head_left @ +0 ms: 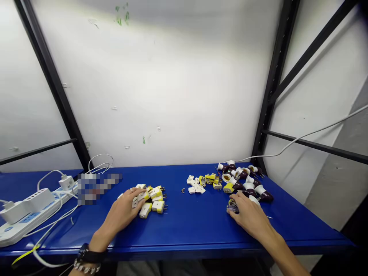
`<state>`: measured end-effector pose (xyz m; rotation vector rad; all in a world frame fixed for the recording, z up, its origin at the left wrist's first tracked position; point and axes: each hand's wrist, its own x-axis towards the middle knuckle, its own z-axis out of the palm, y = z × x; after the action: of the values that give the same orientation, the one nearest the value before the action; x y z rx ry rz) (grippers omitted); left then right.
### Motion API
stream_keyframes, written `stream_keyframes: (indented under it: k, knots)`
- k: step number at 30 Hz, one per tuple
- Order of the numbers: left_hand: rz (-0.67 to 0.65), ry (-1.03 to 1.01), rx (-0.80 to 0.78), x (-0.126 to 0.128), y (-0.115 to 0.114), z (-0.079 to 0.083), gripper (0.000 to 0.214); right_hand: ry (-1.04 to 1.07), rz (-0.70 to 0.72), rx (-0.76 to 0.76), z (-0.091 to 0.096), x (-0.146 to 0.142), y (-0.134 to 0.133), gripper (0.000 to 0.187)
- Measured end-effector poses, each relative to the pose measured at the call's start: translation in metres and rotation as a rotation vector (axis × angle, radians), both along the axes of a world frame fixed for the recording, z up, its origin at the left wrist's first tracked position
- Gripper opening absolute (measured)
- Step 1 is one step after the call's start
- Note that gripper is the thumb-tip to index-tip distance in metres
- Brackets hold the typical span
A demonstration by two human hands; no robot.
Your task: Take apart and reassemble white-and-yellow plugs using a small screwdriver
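Bracelets (87, 265) circle the wrist of the left hand (122, 212), half-curled against white-and-yellow plugs (152, 201) at its two o'clock; the right hand (250, 216) cups a small yellow-and-clear part (232, 206), grip unclear; maroon-and-white lampholders (247, 184) lie at twelve o'clock.

A blue steel counter (184, 234) carried parts in separate heaps. At left, a white power strip (30, 216) lay angled near the front edge, with a white adapter (66, 183) plugged into it and white cables (59, 218) looped across the surface. A pixelated patch hid the area just beside it. At centre sat a cluster of white-and-yellow plugs (152, 201), their pins showing. A few small screws (183, 190) lay on their own between those plugs and a heap of white plug shells (196, 184) and yellow plug bodies (210, 178). At right, white-and-maroon lamp holders (247, 186) lay piled, a white cord (238, 160) rising from behind them.
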<state>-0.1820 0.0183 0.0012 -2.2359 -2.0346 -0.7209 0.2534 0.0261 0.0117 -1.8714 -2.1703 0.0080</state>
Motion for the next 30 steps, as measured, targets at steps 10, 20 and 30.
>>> stream_keyframes:
  k: [10,20,30]
  knots:
    - [-0.129,-0.054,0.196,0.046,0.001,0.009,0.032,0.198,0.121,-0.001,-0.012,-0.047,-0.008,0.030]
    - [-0.305,0.149,-0.051,0.188,0.058,0.010,0.022,0.444,0.215,0.020,-0.027,-0.066,-0.013,0.053]
    - [-0.418,-0.247,-0.105,0.156,0.011,0.014,0.024,0.390,0.205,0.060,-0.025,-0.079,-0.019,0.027]
